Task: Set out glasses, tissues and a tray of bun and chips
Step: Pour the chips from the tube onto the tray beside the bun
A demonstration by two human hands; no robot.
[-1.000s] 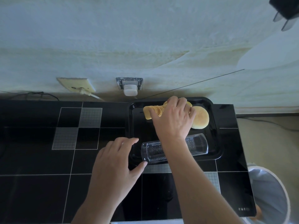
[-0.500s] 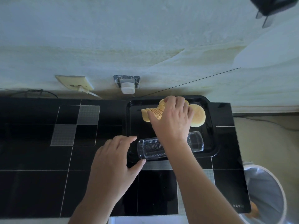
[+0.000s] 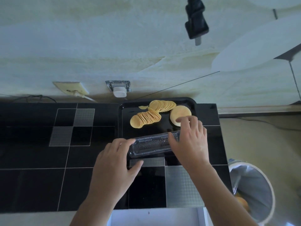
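The black tray (image 3: 193, 103) sits at the far right of the tiled black countertop (image 3: 40, 160), against the wall. On it lie two fanned rows of stacked chips (image 3: 146, 118), one loose chip (image 3: 143, 107) near the far rim, and a round pale bun (image 3: 180, 113) at the right. A clear plastic chip sleeve (image 3: 151, 145), which looks empty, lies across the near rim of the tray.

The right hand (image 3: 189, 141) rests over the right end of the sleeve with its fingers bent around it; the index finger reaches toward the near edge of the bun. The left hand (image 3: 114, 162) lies at the left end of the sleeve, fingers fairly straight and touching it, thumb spread beneath. A full grasp by the left hand is not confirmed.

Hazards from this position:

- Chip rows. The stacks lean on edge and are just beside the sleeve. If the sleeve is dragged away from the person rather than lifted, it is likely to topple or scatter the rows.
- Bun. The right index finger is at or very near the bun. A sideways pull may nudge it toward the tray rim.
- Sleeve. Thin clear plastic probably flexes and slips; a one-ended grip may let the other end swing into the chips.
- Waste bin (image 3: 254, 190). It stands below the counter's right edge, well clear of the tray; a careless toss may miss it.

No glasses or tissues are in view.
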